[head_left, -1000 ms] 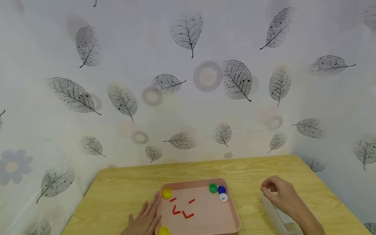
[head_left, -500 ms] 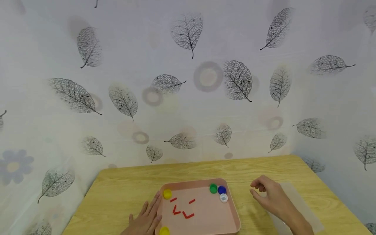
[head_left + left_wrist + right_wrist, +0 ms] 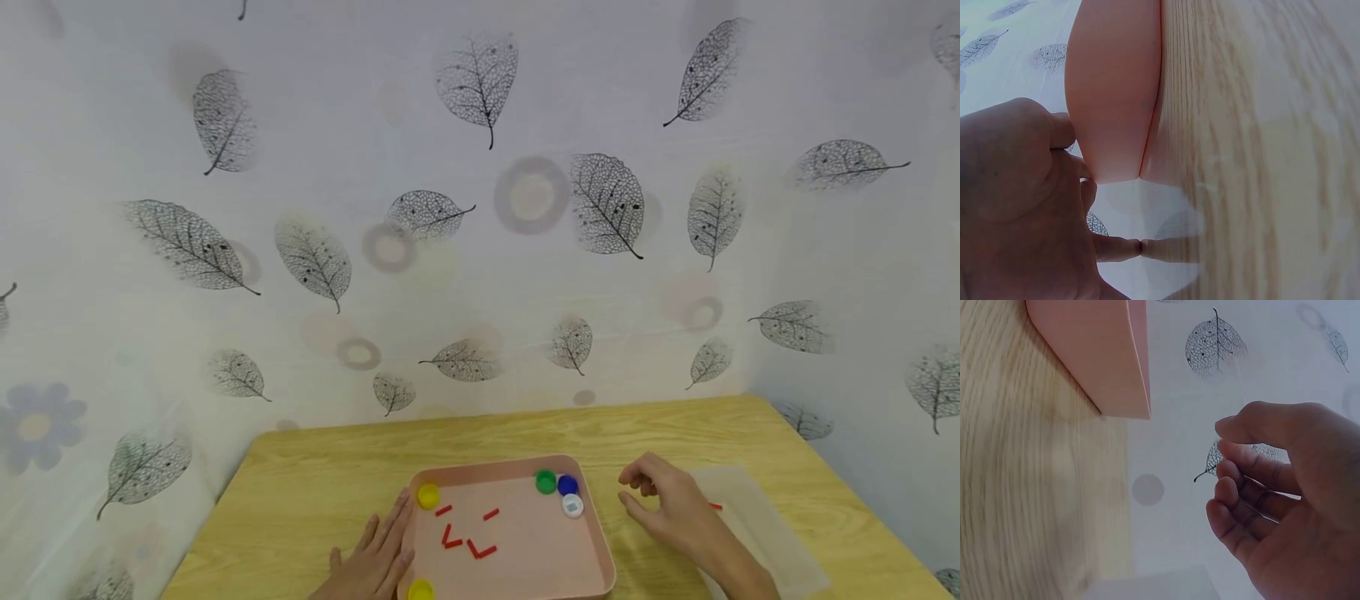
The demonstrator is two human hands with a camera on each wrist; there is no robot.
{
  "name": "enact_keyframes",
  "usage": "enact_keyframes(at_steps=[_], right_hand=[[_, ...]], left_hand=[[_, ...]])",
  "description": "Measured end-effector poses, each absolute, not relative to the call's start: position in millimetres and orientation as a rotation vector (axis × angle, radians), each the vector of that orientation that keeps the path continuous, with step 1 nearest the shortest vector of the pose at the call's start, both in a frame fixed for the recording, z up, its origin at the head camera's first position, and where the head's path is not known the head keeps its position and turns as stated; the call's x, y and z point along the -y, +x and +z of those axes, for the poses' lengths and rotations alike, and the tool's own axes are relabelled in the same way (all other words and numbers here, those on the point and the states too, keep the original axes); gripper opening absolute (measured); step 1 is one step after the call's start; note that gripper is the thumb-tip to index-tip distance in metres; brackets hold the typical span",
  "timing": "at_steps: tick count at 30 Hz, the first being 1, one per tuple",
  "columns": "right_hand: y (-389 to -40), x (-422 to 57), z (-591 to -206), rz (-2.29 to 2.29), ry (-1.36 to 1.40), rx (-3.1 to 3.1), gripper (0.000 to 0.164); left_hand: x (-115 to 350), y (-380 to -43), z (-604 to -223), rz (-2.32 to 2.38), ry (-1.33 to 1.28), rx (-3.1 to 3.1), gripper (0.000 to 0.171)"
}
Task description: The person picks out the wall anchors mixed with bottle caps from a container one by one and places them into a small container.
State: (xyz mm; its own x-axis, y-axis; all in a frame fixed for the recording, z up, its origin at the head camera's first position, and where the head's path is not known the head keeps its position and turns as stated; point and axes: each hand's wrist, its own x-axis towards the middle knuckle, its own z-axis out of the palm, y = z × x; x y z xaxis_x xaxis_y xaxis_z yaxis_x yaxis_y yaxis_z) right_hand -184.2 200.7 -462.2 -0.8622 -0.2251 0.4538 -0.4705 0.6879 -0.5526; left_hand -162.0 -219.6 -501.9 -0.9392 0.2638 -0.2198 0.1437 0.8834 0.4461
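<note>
Pink tray (image 3: 540, 550) sits at the near side of the table (image 3: 465, 440), 6 red sticks (image 3: 487, 551) on its floor. The left hand (image 3: 367, 562), fingers straight, touches its left rim; a shove there could slide it and jumble the sticks. The right hand (image 3: 670, 506), loosely curled with a gap by the thumb, appears to hold nothing. Only the head view shows the sticks; only the right wrist view, that hand's palm side.

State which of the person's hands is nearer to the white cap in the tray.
Right. The right hand is outside the right wall of the tray, on the same side as the white cap; the left hand touches the opposite wall, across the tray from it.
</note>
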Motion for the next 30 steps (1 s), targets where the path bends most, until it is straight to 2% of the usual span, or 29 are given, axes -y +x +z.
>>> enact_keyframes(at_steps=[17, 30], right_hand=[[-189.2, -169.6, -473.5, 1.19, 0.76, 2.565, 0.016], [-189.5, -137.1, -483.4, 1.323, 0.962, 2.465, 0.016]], left_hand=[[220.4, -162.0, -502.4, 0.589, 0.335, -2.81, 0.066], [219.9, -160.5, -498.1, 0.6, 0.35, -2.813, 0.064]])
